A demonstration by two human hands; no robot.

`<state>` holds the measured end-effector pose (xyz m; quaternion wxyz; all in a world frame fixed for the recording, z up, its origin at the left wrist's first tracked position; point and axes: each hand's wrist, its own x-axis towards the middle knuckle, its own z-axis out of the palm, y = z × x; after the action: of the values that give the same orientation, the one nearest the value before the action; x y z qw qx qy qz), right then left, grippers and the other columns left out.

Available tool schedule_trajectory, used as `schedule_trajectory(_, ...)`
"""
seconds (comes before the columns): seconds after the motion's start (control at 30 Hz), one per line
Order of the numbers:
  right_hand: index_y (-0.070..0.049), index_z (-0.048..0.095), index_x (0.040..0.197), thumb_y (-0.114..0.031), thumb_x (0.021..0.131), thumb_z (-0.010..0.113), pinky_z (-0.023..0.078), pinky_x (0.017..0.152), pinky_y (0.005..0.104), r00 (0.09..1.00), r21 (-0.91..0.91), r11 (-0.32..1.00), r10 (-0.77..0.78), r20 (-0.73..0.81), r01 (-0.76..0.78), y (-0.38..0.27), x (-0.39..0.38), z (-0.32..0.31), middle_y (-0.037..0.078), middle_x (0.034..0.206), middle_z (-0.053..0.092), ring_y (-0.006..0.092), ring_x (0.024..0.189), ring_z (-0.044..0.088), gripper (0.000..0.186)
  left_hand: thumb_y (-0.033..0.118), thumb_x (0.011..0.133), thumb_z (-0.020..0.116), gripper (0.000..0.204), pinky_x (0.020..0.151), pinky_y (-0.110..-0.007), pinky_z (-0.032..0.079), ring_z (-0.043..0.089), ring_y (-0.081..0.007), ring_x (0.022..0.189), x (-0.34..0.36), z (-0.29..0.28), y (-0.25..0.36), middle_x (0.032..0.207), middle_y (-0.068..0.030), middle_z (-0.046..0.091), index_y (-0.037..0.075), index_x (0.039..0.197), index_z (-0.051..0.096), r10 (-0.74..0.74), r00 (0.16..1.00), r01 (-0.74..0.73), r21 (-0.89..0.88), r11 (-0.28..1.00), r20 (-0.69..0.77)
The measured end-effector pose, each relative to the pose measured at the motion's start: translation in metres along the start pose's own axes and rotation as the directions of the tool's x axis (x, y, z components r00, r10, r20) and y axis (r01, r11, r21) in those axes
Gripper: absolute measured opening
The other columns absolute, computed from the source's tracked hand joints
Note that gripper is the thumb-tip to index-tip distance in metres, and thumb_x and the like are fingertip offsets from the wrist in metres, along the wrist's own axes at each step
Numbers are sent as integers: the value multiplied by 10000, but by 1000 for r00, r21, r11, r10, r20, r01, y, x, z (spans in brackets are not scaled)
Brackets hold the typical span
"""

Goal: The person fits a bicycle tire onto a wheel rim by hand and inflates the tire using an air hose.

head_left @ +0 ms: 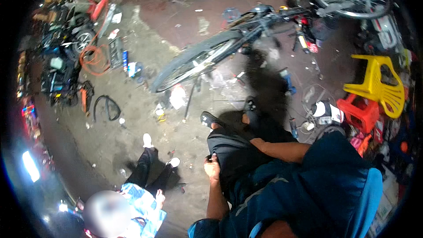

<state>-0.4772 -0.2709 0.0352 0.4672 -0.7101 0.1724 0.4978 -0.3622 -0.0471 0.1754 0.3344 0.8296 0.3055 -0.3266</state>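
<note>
My left hand is at the outside of my left thigh, fingers curled against the black trousers; whether it grips cloth or a small dark item I cannot make out. My right hand rests low over my right leg, its fingers mostly hidden. I sit with both dark shoes on the floor. Beyond my feet a bicycle lies on its side, a wheel toward the left and another at the upper right. A thin dark rod lies below the nearer wheel.
Another person in white shoes is at lower left. A yellow chair and red stool are at right. An orange hose, piled machinery, a black tube and scattered litter occupy the floor.
</note>
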Motion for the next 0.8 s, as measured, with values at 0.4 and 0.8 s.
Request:
schedule_trajectory(0.4, -49, 580, 1101, -213, 876, 424, 435, 864, 434, 964, -447, 856, -255, 72, 260, -121, 18, -27, 152, 1082, 600, 305, 1008, 567, 320, 512, 775, 571, 645, 877, -412, 441, 551, -366, 1041, 84, -78, -2, 1086, -240, 581, -13, 1147, 532, -118, 991, 62, 574, 817, 61)
schedule_trajectory(0.8, -40, 597, 957, -117, 836, 424, 505, 676, 444, 930, -714, 599, -185, 317, 362, -316, 129, 79, 163, 933, 618, 310, 881, 614, 224, 314, 784, 621, 386, 779, -403, 472, 600, -337, 884, 198, -226, -54, 952, -183, 627, 34, 1049, 586, 261, 965, -259, 104, 960, -6)
